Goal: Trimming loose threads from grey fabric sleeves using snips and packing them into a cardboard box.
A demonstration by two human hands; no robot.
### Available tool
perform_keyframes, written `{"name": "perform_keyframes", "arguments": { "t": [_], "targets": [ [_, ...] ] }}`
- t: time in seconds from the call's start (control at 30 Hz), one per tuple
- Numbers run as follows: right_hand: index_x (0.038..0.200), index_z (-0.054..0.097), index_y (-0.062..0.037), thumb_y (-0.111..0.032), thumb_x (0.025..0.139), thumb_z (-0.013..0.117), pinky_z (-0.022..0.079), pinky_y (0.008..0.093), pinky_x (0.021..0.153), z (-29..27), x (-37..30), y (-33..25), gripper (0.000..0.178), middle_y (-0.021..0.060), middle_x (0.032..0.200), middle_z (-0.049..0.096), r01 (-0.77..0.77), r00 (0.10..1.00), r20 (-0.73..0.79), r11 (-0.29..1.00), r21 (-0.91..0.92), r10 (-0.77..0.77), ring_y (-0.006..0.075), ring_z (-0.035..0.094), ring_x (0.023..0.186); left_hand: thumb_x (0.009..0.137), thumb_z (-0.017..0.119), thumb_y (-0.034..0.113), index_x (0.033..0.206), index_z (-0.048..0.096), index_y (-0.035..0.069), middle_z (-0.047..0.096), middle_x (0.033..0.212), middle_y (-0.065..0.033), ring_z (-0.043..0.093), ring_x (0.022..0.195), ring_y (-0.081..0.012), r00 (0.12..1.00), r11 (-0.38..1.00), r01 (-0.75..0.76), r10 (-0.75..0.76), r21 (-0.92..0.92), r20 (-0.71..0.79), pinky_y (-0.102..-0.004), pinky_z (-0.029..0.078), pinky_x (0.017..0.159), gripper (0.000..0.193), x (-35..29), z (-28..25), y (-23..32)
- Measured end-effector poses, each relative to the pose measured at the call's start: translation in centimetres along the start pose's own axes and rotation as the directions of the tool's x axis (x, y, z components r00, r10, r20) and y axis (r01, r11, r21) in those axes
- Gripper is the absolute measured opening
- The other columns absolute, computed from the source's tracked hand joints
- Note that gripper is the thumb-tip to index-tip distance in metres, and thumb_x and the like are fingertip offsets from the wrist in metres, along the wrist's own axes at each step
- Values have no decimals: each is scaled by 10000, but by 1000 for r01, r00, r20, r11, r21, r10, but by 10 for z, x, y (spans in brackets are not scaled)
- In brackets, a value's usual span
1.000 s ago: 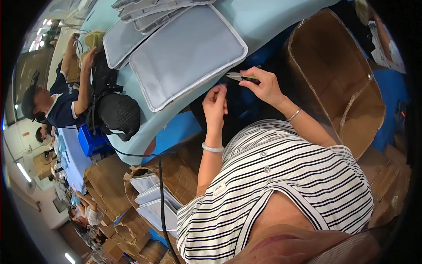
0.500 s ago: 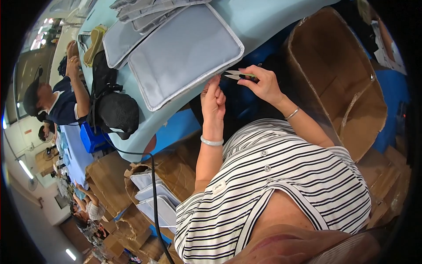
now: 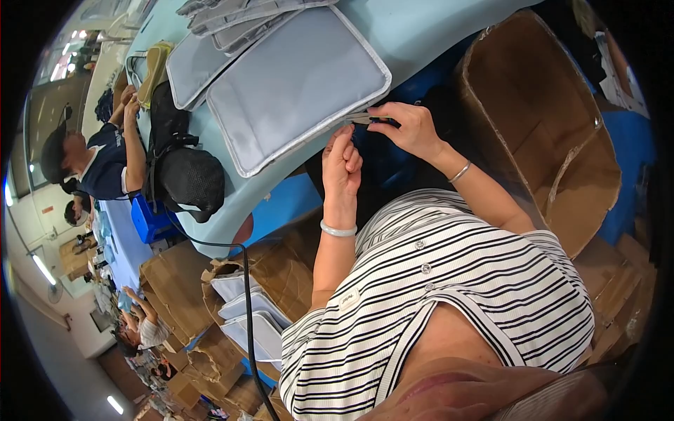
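Head: snips [image 3: 362,118] nearer left grip [image 3: 342,167]

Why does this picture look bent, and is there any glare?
Head view: the fisheye lens bends straight edges and leaves black corners; head view again: a tube lamp at lower left glares white, while the grey pouch shows only a soft sheen.
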State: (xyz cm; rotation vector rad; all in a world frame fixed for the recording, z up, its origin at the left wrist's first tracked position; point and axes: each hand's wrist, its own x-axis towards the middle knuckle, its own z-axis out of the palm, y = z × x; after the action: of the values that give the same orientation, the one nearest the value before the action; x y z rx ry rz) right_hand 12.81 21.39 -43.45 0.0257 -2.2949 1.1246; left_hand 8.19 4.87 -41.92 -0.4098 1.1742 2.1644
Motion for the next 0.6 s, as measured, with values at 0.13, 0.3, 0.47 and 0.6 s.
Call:
{"name": "perform_keyframes", "arguments": {
  "t": [0.13,0.3,0.47,0.6],
  "targets": [
    [901,665,-75,-201,741,733,508,286,583,-1,-1,0,215,72,808,680,-13,1000,-5,1000,11,13,216,665,698,890,586,140,978,594,60,340,511,77,289,363,-25,1000,1000,9,-9,2,3,-172,216,352,119,-1,1,1],
    [899,666,-66,-209,736,737,510,287,588,-1,-3,1,228,76,816,681,-20,1000,7,999,29,19,219,665,701,892,594,152,979,590,65,340,511,77,288,366,-25,1000,1000,18,-18,20,6,-171,216,352,124,-1,-3,-2],
    [905,670,-53,-178,727,747,514,275,582,1,-2,3,231,82,826,684,-9,1000,9,999,47,9,210,670,701,890,598,150,980,587,67,341,511,75,288,367,-27,1000,999,23,-23,29,5,-172,215,351,123,-1,-4,-3],
    [916,674,-37,-149,716,759,523,263,585,3,-2,2,244,94,847,687,-15,999,30,998,59,13,203,681,718,890,600,148,978,587,66,345,510,73,287,365,-29,1000,999,16,-16,32,4,-172,214,351,121,0,-5,-4]
  ]
}}
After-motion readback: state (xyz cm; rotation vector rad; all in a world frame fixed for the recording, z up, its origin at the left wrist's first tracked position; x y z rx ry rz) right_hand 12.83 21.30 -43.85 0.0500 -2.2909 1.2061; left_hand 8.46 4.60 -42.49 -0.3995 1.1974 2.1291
